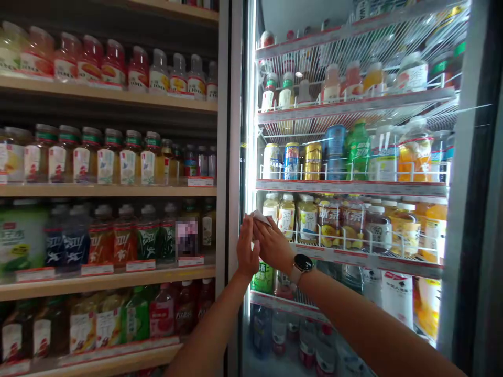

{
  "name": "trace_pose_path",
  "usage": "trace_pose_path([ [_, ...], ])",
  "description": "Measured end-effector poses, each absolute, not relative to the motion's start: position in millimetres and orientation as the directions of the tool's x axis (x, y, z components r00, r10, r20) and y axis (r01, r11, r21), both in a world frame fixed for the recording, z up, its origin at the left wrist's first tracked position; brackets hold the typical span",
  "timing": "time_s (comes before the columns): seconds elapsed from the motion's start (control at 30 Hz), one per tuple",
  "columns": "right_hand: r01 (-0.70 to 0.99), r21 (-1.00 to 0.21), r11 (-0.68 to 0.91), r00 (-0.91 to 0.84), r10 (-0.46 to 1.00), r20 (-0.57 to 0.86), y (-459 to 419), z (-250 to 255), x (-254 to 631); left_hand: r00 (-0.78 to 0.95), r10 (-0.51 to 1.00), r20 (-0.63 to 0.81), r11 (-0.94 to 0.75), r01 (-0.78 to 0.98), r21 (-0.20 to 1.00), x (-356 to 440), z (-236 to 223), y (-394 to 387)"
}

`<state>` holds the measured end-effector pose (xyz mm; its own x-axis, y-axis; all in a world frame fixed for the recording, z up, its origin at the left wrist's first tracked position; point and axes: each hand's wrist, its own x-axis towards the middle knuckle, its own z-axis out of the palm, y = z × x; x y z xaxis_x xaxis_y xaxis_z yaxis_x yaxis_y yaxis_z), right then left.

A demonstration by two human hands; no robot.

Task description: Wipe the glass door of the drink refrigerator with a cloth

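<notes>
Both hands are raised together at the left side of the fridge's glass door [314, 209]. My right hand [274, 242], with a watch [303, 263] on its wrist, lies over a folded white tissue or cloth [261, 216], whose edge sticks out past the fingers against the glass. Close beside it, my left hand [247, 250] points upward with fingers stretched out and thumb apart, near the door's edge; I see nothing held in it. Where the two hands meet, the fingertips partly overlap. Behind the glass stand bottles of tea [286, 215].
To the left, wooden shelves [118, 277] carry rows of drink bottles [106, 230] with price tags. A grey upright frame [229, 157] divides them from the fridge. Inside, wire racks [353, 107] hold cans [291, 161] and more bottles. A dark door edge [477, 209] stands at right.
</notes>
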<state>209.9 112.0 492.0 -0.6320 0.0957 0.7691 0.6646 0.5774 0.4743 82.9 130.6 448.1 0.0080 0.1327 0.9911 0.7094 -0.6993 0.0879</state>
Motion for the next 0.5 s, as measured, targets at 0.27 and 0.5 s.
trace_pose_path([
  [0.27, 0.756, 0.429, 0.495, -0.574, 0.187, 0.797, 101, 514, 288, 0.031, 0.249, 0.968, -0.535, 0.837, 0.111, 101, 449, 122],
  [0.5, 0.817, 0.435, 0.379, -0.524, 0.172, 0.834, 101, 494, 316, -0.147, 0.175, 0.973, -0.397, 0.894, 0.207, 145, 475, 119],
])
